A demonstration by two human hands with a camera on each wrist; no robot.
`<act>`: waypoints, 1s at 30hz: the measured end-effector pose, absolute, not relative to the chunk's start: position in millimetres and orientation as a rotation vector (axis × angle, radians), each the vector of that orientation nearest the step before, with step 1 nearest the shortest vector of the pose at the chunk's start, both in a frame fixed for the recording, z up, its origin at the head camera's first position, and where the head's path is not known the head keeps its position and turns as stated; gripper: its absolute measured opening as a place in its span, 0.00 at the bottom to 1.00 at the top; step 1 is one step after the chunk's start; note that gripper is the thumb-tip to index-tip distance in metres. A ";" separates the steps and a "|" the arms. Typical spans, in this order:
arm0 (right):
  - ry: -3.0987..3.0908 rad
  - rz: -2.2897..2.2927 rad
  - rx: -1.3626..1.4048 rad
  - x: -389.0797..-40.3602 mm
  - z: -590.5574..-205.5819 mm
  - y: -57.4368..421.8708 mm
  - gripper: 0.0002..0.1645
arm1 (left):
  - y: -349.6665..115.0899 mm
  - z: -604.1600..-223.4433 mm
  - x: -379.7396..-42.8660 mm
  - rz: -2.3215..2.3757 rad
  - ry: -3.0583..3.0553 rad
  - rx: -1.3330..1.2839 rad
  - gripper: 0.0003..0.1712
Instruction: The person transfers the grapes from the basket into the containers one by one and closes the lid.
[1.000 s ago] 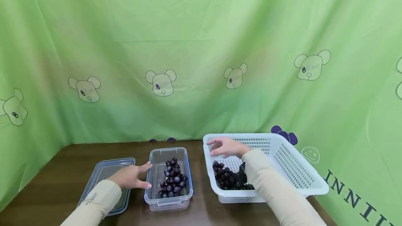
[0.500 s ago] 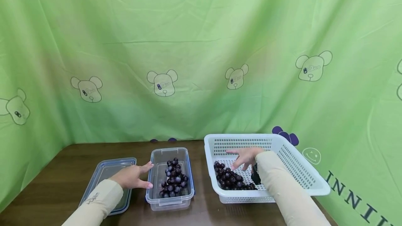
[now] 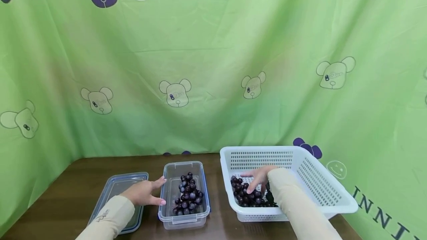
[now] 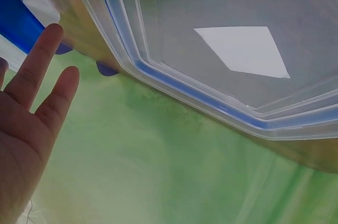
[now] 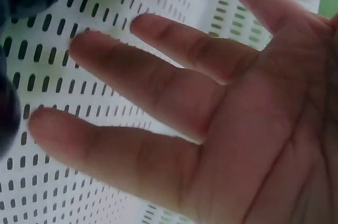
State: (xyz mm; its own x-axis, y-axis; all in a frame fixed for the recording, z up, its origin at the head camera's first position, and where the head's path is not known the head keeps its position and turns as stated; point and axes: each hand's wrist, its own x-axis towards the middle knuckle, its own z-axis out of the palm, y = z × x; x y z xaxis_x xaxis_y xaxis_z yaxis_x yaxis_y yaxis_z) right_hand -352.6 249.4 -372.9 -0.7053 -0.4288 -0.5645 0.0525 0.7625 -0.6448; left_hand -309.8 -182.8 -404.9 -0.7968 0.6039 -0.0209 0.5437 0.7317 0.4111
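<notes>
In the head view my left hand (image 3: pixel 144 192) rests at the left rim of a clear plastic container (image 3: pixel 171 184), fingers extended and thumb apart. A bunch of dark grapes (image 3: pixel 189 195) lies inside that container. My right hand (image 3: pixel 261 177) reaches down into a white perforated basket (image 3: pixel 320 180), over another bunch of dark grapes (image 3: pixel 245 192). Its thumb is over the grapes, while the right wrist view shows the fingers (image 5: pixel 153 81) spread and fairly straight beside dark grapes at the upper left. In the left wrist view the left fingers (image 4: pixel 58 97) also look straight.
The container's lid (image 3: pixel 115 188), clear with a blue seal, lies on the brown wooden table (image 3: pixel 60 195) under the left forearm. A green patterned cloth (image 3: pixel 213 121) hangs behind the table and along its right side.
My right hand has moved from above the basket's left rim rightward, then down to the grapes inside. The left hand has stayed by the container. The head view has shifted slightly.
</notes>
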 end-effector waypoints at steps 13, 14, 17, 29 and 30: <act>2.295 -0.419 -0.446 -357.5 -380.5 232.8 0.45 | -183.7 -406.2 -307.4 0.607 2.785 0.870 0.48; 2.307 -0.403 -0.452 -357.2 -380.8 231.8 0.46 | -183.5 -405.7 -307.7 0.610 2.782 0.874 0.48; 2.336 -0.379 -0.449 -356.7 -380.3 229.6 0.47 | -182.9 -404.1 -309.3 0.601 2.788 0.885 0.48; 2.404 -0.425 -0.485 -359.9 -388.0 228.0 0.32 | -181.2 -402.9 -310.3 0.560 2.806 0.925 0.47; 2.403 -0.445 -0.493 -360.5 -389.1 227.9 0.30 | -181.4 -403.5 -310.1 0.562 2.806 0.923 0.47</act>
